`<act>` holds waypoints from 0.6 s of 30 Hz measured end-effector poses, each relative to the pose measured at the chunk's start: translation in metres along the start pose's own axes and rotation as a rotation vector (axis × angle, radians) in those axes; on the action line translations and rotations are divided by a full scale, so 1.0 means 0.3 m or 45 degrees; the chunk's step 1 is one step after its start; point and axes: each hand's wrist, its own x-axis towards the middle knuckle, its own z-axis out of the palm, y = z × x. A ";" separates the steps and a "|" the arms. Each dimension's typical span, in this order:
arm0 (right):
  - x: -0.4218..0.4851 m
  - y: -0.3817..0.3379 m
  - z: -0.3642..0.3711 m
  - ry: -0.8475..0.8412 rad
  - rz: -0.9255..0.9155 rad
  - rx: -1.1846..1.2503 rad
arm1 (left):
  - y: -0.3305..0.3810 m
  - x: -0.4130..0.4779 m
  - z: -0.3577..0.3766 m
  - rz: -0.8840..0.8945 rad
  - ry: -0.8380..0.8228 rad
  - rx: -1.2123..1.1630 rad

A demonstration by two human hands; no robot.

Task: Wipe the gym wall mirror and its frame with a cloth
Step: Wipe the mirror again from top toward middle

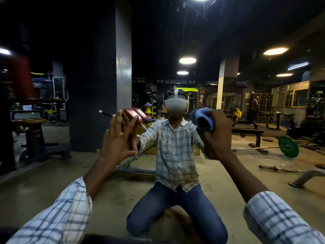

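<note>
The wall mirror fills almost the whole view and reflects the gym and a kneeling person in a checked shirt. My left hand lies flat against the glass, fingers straight and spread, meeting its own reflection. My right hand grips a bunched blue cloth and holds it against the glass at about head height. A dark strip along the bottom edge may be the frame; I cannot tell for sure.
In the reflection: a dark pillar, a bench with a red pad, a barbell with a green plate on the floor, several weight machines at left and right, and ceiling lights.
</note>
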 end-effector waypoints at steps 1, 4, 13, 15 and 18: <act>0.011 -0.006 0.002 0.101 0.088 0.027 | -0.006 0.000 0.004 0.007 0.006 -0.010; -0.033 -0.047 0.068 0.076 0.065 -0.030 | -0.020 -0.002 0.011 0.034 0.013 -0.030; -0.112 -0.082 0.136 -0.178 -0.002 -0.163 | -0.081 -0.005 0.046 0.084 0.042 -0.042; -0.111 -0.091 0.125 -0.183 0.000 -0.190 | -0.082 -0.004 0.056 0.092 0.053 -0.054; -0.108 -0.108 0.118 -0.183 0.002 -0.202 | -0.085 -0.001 0.063 0.103 0.063 -0.066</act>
